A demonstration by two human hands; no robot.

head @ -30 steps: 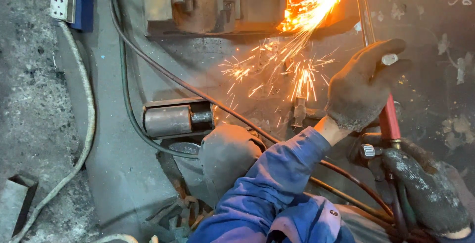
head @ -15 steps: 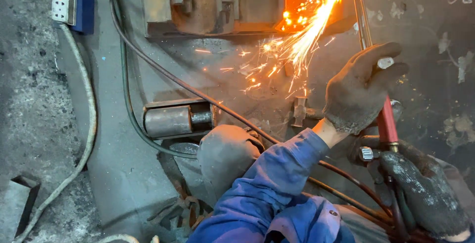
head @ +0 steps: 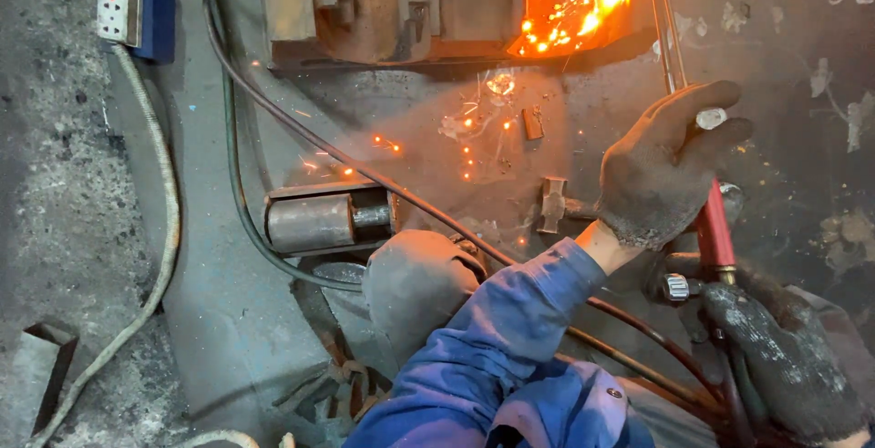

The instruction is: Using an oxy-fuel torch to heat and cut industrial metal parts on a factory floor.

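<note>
Glowing orange metal marks the heated zone on the steel workpiece (head: 574, 6) at the top of the view, with loose sparks scattered on the floor (head: 210, 302) below it. A cutting torch (head: 702, 184) runs from the lower right up to that glow: thin paired tubes at the tip end, a red handle section in the middle, and a valve knob near the base.

Left hand (head: 661, 170): gloved, curled around the torch shaft just above the red section, fingers loosely wrapped and the thumb raised off the tube. This forward grasp appears to steady and steer the long tubes toward the hot spot.

Right hand (head: 784, 357): gloved, clenched on the torch base at the lower right, beside the valve knob. This rear grip appears to carry the tool's weight and keep the valve within reach.

Hoses (head: 401, 197) lead from the torch base across the floor, passing over a short metal cylinder (head: 314, 222), and run up the left side. A blue sleeve covers the left forearm, and a bent knee in grey cloth sits between the cylinder and the sleeve, suggesting a crouched posture close to the work.

A white socket box (head: 123, 9) on a blue backing lies at the upper left, well apart from the sparks, with its pale cable (head: 164, 229) trailing down the floor.
</note>
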